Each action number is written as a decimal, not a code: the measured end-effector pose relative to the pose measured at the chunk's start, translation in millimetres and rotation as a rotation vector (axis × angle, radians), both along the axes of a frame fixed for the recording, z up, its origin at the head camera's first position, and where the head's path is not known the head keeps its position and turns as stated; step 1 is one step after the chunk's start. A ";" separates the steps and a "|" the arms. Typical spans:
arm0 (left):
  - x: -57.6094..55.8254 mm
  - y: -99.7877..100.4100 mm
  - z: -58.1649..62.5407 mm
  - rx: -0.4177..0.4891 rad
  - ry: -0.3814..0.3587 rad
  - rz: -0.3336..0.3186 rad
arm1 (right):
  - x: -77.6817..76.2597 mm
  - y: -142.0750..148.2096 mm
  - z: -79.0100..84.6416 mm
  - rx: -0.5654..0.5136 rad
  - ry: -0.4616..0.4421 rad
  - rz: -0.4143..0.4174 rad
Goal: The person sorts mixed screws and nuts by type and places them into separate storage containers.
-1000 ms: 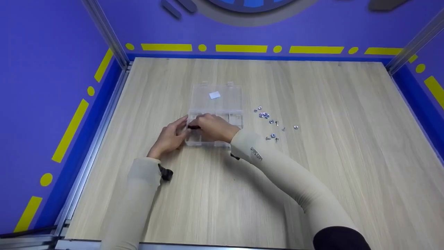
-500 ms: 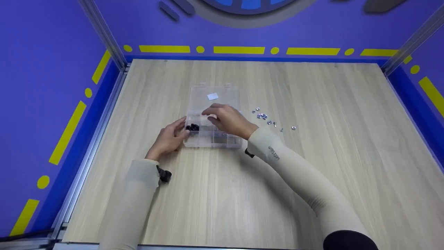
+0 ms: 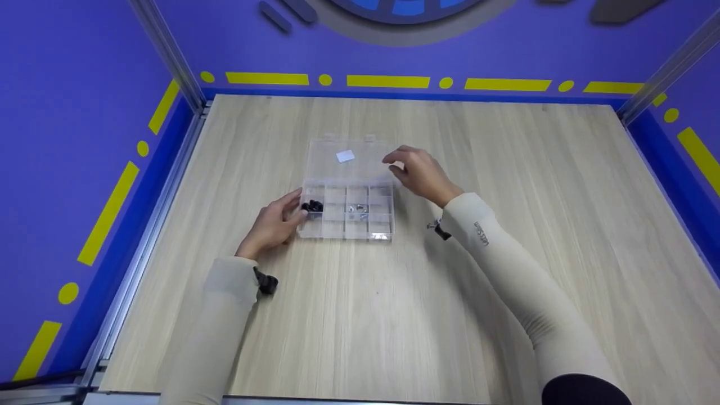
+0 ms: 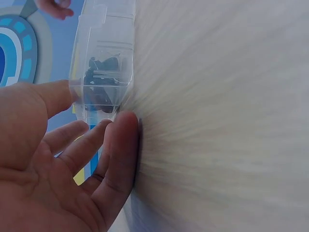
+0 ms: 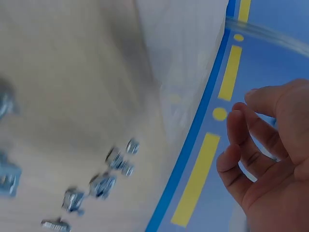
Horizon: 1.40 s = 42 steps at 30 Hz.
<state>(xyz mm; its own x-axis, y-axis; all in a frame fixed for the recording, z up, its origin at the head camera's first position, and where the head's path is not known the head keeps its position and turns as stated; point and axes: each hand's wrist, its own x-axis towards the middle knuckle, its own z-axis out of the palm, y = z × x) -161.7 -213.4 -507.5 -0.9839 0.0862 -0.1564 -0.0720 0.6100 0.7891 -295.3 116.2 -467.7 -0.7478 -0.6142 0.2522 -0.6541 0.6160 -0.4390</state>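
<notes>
A clear plastic compartment box (image 3: 337, 236) lies open, its lid (image 3: 365, 160) folded back. Small black pieces (image 3: 314, 206) fill one left compartment; a few shiny metal pieces (image 3: 359, 210) lie in another, right of the middle. My left hand (image 3: 273, 225) rests at the box's left side; in the left wrist view its thumb touches the rim, with relaxed fingers beside the wall. My right hand (image 3: 422, 173) hovers right of the lid with loosely bent fingers and nothing between them. In the right wrist view, loose screws and nuts (image 5: 102, 184) lie on the table below it.
A white label (image 3: 345, 156) sticks to the lid. The wooden table (image 3: 349, 326) is walled by blue panels (image 3: 394, 56) with yellow marks, and metal posts (image 3: 169, 56) stand at the corners. In the head view the right hand and forearm hide the loose screws and nuts.
My right hand has left the black pieces' compartment, moving right across the box to beside the lid, over the loose screws and nuts. My left hand has stayed at the box's left side.
</notes>
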 end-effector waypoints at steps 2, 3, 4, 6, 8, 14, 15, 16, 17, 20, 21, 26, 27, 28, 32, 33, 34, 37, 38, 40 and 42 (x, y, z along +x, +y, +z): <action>-0.1 0.0 0.7 0.005 -0.007 0.000 | -4.4 7.8 -1.8 0.016 -0.017 -0.035; -0.3 -0.1 0.8 0.007 -0.007 -0.003 | -6.4 11.2 -3.1 0.030 -0.018 -0.051; -0.5 -0.1 1.1 0.009 -0.008 -0.003 | -8.2 14.3 -4.3 0.040 -0.022 -0.064; -0.3 0.1 1.7 0.016 -0.010 -0.001 | -11.3 19.5 -6.7 0.062 -0.028 -0.086; 0.0 0.3 2.1 0.014 -0.013 -0.001 | -13.7 24.1 -9.2 0.088 -0.038 -0.107; 1.4 -0.1 1.5 0.012 -0.022 -0.001 | -17.8 35.5 -17.2 0.172 -0.122 -0.184; 1.4 -0.4 1.2 0.011 -0.018 -0.006 | -18.3 36.8 -18.4 0.184 -0.135 -0.198; 1.3 -0.6 0.8 0.011 -0.015 -0.007 | -18.6 38.1 -19.5 0.193 -0.147 -0.210; 1.3 -0.6 0.8 0.014 -0.015 -0.003 | -19.0 39.0 -20.2 0.202 -0.156 -0.221; 1.2 -0.7 0.6 0.024 -0.011 -0.003 | -19.5 40.8 -21.5 0.219 -0.175 -0.238; 1.2 -0.8 0.7 0.025 -0.009 -0.004 | -19.7 41.2 -21.7 0.222 -0.178 -0.240; 1.4 -1.0 0.9 0.048 -0.018 -0.001 | -20.4 42.1 -22.9 0.234 -0.195 -0.235; 1.4 -1.1 0.9 0.050 -0.020 0.001 | -20.5 41.8 -22.9 0.235 -0.200 -0.236; 1.5 -1.0 1.2 0.053 -0.022 0.003 | -20.5 41.5 -22.8 0.236 -0.208 -0.239; 1.8 -0.9 1.4 0.054 -0.023 0.005 | -19.5 40.0 -21.4 0.239 -0.228 -0.250; 1.7 -0.9 1.5 0.049 -0.017 0.001 | -19.2 39.8 -21.4 0.240 -0.227 -0.254; 1.7 -0.8 1.4 0.043 -0.011 -0.002 | -18.9 39.7 -21.4 0.241 -0.226 -0.258; 1.3 -0.5 1.1 0.025 0.010 -0.012 | -18.5 39.9 -21.9 0.244 -0.220 -0.270; 1.2 -0.5 1.1 0.018 0.016 -0.015 | -18.5 39.9 -22.0 0.245 -0.217 -0.273; 1.0 -0.5 1.0 0.009 0.024 -0.017 | -18.6 40.0 -22.1 0.247 -0.214 -0.276; 0.9 -0.6 1.1 0.009 0.023 -0.016 | -18.5 40.0 -21.8 0.247 -0.205 -0.276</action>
<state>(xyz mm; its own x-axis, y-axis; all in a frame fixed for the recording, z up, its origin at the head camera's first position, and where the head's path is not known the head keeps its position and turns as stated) -160.7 -214.0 -506.3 -0.9858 0.1030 -0.1326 -0.0439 0.6040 0.7958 -313.8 156.3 -489.6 -0.9122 -0.4068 -0.0489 -0.3637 0.8590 -0.3602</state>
